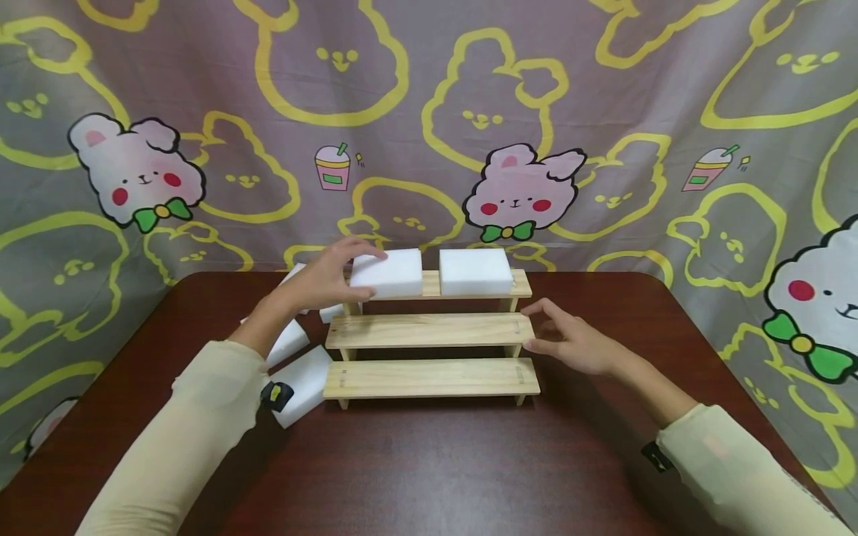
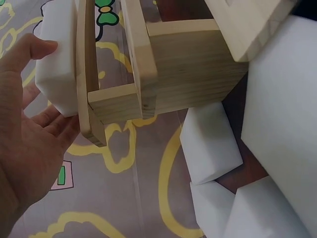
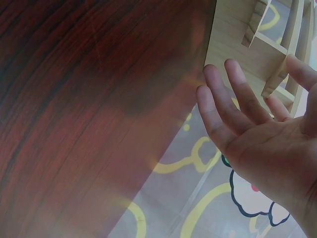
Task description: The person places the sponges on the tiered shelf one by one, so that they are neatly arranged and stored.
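My left hand grips the left end of a white foam block lying on the top step of a three-tier wooden stand. In the left wrist view the thumb presses one face of that block, and the fingers reach round its far side. A second white foam block lies to its right on the same step, a narrow gap between them. Beside the stand's right end is my right hand, holding nothing. Its fingers are spread and slightly bent in the right wrist view.
Several more white foam blocks lie loosely on the dark wooden table, left of the stand and under my left forearm. A patterned curtain hangs behind the table's far edge.
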### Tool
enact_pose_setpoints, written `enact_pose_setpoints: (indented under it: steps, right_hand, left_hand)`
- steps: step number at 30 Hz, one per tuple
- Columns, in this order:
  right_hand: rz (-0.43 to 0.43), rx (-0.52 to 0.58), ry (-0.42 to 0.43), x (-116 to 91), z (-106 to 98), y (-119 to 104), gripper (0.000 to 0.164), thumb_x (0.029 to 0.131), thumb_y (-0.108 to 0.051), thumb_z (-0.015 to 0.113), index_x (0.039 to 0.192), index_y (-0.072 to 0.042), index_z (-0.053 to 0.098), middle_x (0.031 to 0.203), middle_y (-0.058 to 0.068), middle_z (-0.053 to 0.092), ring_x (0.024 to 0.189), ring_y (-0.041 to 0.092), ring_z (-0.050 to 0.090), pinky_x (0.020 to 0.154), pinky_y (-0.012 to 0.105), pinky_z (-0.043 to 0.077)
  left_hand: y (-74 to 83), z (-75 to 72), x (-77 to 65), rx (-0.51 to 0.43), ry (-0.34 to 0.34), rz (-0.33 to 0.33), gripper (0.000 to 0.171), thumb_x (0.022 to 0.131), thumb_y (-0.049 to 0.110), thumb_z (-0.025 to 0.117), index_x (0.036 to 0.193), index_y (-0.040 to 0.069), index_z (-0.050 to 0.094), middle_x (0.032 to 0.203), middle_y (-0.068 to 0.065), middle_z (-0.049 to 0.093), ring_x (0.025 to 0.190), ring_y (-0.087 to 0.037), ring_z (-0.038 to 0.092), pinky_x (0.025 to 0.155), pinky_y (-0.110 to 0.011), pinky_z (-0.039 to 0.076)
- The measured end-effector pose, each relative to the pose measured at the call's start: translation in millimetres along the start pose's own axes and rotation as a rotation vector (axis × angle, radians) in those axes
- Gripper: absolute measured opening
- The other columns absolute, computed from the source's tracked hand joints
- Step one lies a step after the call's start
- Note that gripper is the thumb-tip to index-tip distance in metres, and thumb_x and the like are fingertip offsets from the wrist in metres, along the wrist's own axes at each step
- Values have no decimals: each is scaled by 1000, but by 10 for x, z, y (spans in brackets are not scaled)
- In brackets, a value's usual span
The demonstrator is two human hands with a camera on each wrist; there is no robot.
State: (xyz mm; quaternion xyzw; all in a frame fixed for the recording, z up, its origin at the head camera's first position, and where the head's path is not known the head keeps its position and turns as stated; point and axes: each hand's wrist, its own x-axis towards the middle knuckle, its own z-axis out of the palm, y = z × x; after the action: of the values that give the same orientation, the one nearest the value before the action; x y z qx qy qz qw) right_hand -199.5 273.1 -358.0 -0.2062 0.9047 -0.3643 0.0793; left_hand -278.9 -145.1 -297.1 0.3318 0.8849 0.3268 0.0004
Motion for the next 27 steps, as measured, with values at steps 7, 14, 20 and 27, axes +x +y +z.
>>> enact_pose_setpoints:
  steps: [7, 14, 20, 27]
  right_hand:
    - [-15, 21, -9, -21, -1, -31, 47, 100, -26, 70, 137, -11, 46, 132, 19, 61, 118, 35, 65, 88, 48, 56]
    - [-15, 18, -4, -31, -6, -44, 47, 100, -25, 70, 138, -11, 46, 133, 19, 61, 118, 36, 64, 89, 49, 56]
    - [-18, 15, -1, -33, -7, -43, 47, 100, -25, 70, 137, -10, 46, 133, 19, 61, 118, 37, 64, 89, 49, 56]
    - [-16, 15, 0, -31, -5, -40, 47, 100, -25, 70, 137, -11, 46, 133, 18, 61, 119, 38, 63, 89, 50, 56]
  left_hand:
    - [9, 16, 39, 25, -4, -4, 56, 84, 14, 78, 137, 3, 63, 150, -24, 45, 122, -41, 49, 97, -59, 44]
    - [-2, 20, 50, 22, -8, -9, 57, 84, 14, 78, 137, 3, 63, 149, -24, 46, 122, -42, 50, 99, -62, 44]
    - [3, 15, 54, 3, -18, -27, 57, 83, 13, 77, 137, 3, 62, 154, -24, 42, 128, -43, 46, 104, -64, 41]
    - [-14, 9, 57, -9, -28, -18, 57, 84, 12, 78, 138, 2, 62, 153, -25, 42, 128, -42, 46, 104, -65, 40]
